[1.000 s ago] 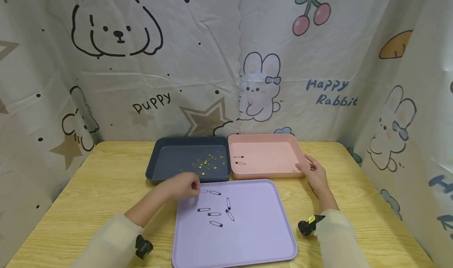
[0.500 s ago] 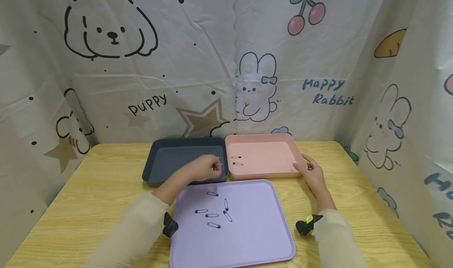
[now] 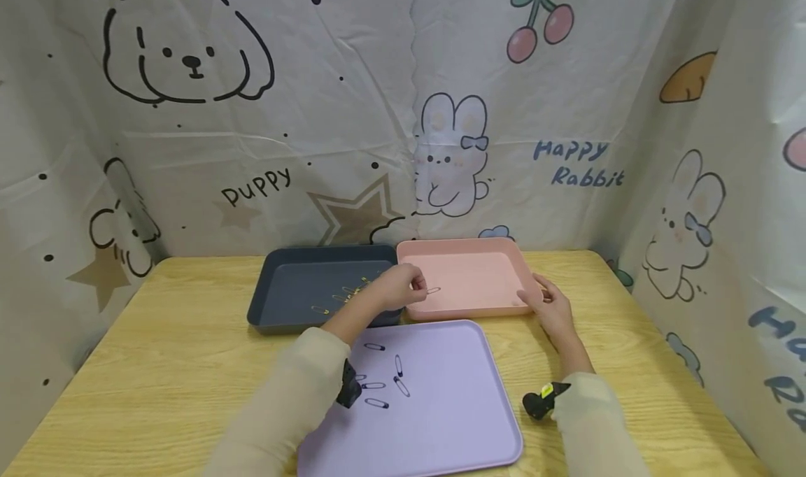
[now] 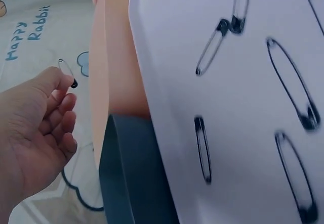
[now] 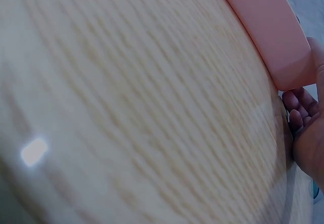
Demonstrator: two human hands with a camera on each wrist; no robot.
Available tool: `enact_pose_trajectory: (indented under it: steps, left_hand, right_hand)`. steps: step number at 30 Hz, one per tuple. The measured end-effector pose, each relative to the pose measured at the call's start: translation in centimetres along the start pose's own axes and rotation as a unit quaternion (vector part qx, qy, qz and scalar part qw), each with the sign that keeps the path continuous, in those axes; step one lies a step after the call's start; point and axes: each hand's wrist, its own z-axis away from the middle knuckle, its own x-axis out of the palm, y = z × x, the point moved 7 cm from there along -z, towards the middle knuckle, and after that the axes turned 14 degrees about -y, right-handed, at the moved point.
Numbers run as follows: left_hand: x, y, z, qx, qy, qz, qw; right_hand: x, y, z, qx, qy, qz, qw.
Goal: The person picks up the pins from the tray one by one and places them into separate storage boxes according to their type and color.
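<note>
My left hand (image 3: 406, 286) is over the left side of the pink tray (image 3: 469, 315). Between thumb and forefinger it pinches a black safety pin (image 4: 67, 73), seen clearly in the left wrist view. My right hand (image 3: 555, 312) grips the pink tray's near right corner, thumb at the rim and fingers on the outside. On the lilac tray (image 3: 453, 421) lie several black safety pins (image 3: 376, 403); my left sleeve and wrist camera cover part of them. Gold safety pins (image 3: 321, 310) lie in the dark grey tray (image 3: 283, 281), partly hidden behind my left forearm.
The dark grey and pink trays stand side by side at the back of the wooden table (image 3: 182, 337). In front of them is the lilac tray, nearly touching. A printed curtain (image 3: 535, 211) hangs close behind and at both sides.
My left hand has lifted a safety pin from the lilac tray's far left and carried it right, across the dark grey tray, to the pink tray. The right hand stays at its corner.
</note>
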Motion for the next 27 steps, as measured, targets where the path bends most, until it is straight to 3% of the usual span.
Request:
enact_pose_trajectory:
  steps: [10,21,27]
  left_hand:
    - [1.2,0.8,-2.5,0.024,0.043,0.026,0.9984]
    - [2.0,0.7,-3.2,-0.006,0.051,0.065,0.9966]
    - [3.0,-0.1,-3.5,-0.033,0.046,0.082,0.9950]
  right_hand:
    - [0.0,-0.1,-0.1,-0.003,0.003,0.006,1.0000]
    - [0.0,-0.1,-0.1,0.005,0.001,0.003,1.0000]
    - [0.0,-0.3,0.0,0.004,0.004,0.002,1.0000]
